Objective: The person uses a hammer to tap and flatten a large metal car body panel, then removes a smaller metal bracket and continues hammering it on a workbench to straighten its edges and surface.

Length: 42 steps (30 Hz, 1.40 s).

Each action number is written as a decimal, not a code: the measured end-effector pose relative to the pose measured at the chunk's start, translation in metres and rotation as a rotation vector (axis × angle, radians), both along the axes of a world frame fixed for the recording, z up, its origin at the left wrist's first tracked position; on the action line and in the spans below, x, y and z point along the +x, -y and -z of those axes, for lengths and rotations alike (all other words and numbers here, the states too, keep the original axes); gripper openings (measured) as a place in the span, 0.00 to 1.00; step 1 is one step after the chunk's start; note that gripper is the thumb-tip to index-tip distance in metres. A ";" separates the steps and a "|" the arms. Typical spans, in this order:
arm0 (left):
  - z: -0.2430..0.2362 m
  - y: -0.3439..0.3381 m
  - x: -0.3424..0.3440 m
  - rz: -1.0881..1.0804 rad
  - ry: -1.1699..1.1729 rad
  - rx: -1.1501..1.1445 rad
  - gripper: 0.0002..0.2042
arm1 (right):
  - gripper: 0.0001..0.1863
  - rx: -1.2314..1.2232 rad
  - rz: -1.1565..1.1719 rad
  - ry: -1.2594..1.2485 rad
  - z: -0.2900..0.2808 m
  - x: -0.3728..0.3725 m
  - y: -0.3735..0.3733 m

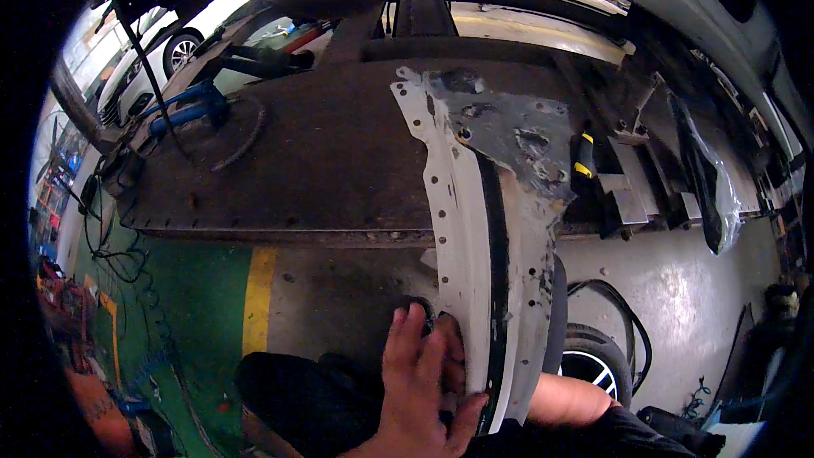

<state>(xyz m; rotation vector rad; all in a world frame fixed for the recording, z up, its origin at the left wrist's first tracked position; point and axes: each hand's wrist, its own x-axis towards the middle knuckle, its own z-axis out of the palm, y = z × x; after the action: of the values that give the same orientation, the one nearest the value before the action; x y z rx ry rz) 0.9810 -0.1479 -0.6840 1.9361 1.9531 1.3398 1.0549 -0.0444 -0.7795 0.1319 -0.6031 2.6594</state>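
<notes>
A long sheet-metal car body part point(465, 229), pale with a dark strip and a grey, patchy wide end, rests its far end on the workbench and reaches over the near edge toward me. My left hand point(420, 382) is at the left edge of its near end, fingers spread, the thumb lying against the metal. Close to those fingertips is a small dark rounded thing point(418, 302) that I cannot make out. My right forearm point(570, 400) passes behind the part from the right, which hides my right hand.
The dark metal workbench point(314, 153) carries a blue tool point(195, 106) at left and a yellow-and-black handle point(583, 156) at right. Metal blocks point(626, 203) and a plastic-wrapped piece point(721, 191) lie farther right. Below are a wheel point(593, 365) and cables point(119, 246).
</notes>
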 end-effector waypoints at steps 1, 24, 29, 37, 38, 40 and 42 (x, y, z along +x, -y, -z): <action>-0.002 0.004 0.001 0.001 -0.148 -0.053 0.43 | 0.20 -0.011 -0.018 -0.019 0.001 -0.003 0.000; 0.002 0.044 0.027 0.189 -0.379 -0.299 0.38 | 0.22 -0.103 -0.066 -0.138 -0.009 0.003 -0.006; -0.012 0.019 0.020 0.050 -0.395 -0.315 0.36 | 0.22 -0.056 0.037 0.030 -0.004 0.007 0.010; -0.016 0.002 0.012 -0.042 -0.508 -0.275 0.46 | 0.25 0.074 0.165 0.240 -0.013 0.018 0.019; -0.019 0.000 0.010 -0.029 -0.521 -0.297 0.46 | 0.26 0.084 0.177 0.268 -0.015 0.020 0.018; -0.020 0.001 0.005 0.000 -0.560 -0.341 0.45 | 0.27 0.068 0.167 0.301 -0.014 0.023 0.020; -0.017 0.005 0.001 0.031 -0.609 -0.388 0.45 | 0.28 -0.056 0.083 0.234 -0.011 0.026 0.019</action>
<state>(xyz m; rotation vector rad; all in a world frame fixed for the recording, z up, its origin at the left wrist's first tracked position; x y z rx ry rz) 0.9820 -0.1533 -0.6672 2.3107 2.1780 0.3168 1.0814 -0.0631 -0.7684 -0.2192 -0.5913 2.6273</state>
